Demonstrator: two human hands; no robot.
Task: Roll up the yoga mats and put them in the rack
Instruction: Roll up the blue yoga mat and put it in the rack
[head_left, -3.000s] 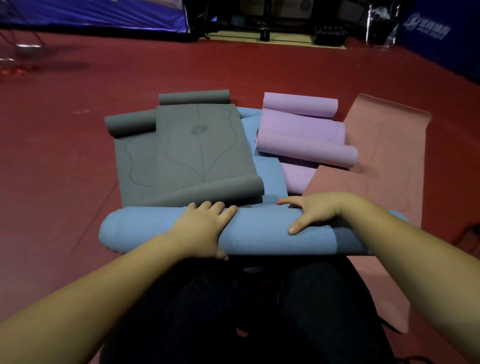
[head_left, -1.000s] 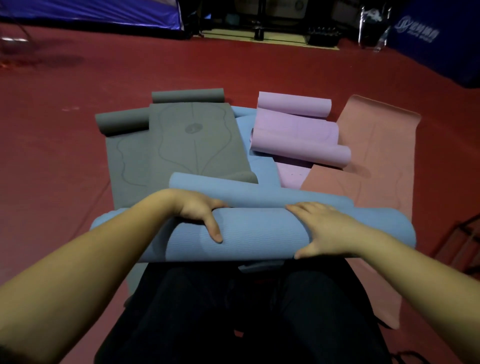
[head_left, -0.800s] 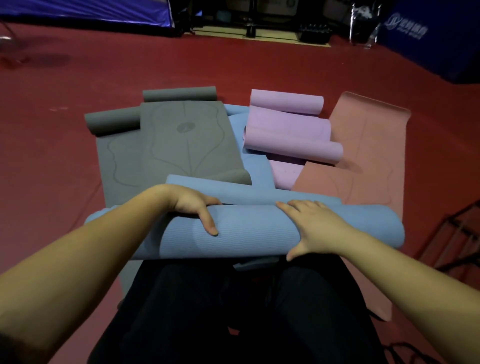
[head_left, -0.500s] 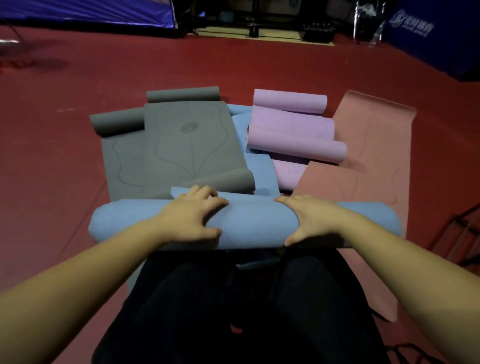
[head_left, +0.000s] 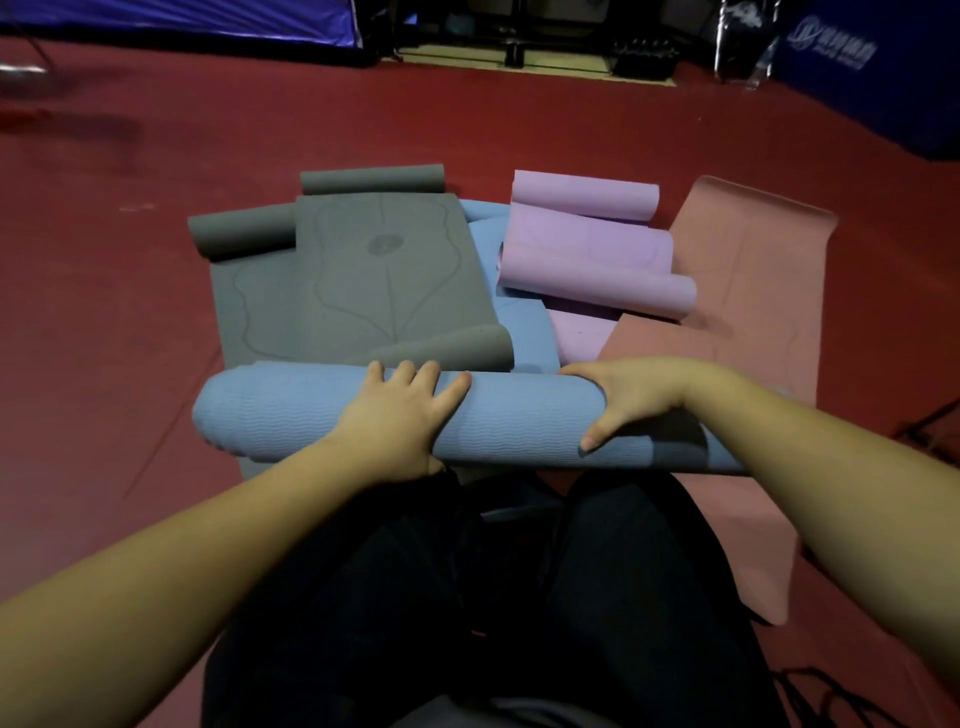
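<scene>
Dark red floor (head_left: 130, 322), dull sheen, carrying a cluster of yoga mats. At the left, grey mats (head_left: 358, 280) laid flat and overlapped, ends curled into rolls at the far and near edges. Just right of them, a flat blue mat (head_left: 524, 327), partly covered. Further right, purple mats (head_left: 597, 260), partly unrolled, stacked with curled ends. At the far right, a pink mat (head_left: 753, 312) spread flat, running toward the camera. Nearest, a rolled blue mat (head_left: 291, 415) lying crosswise over the mats' near ends. Black cables (head_left: 831, 691) at bottom right.
</scene>
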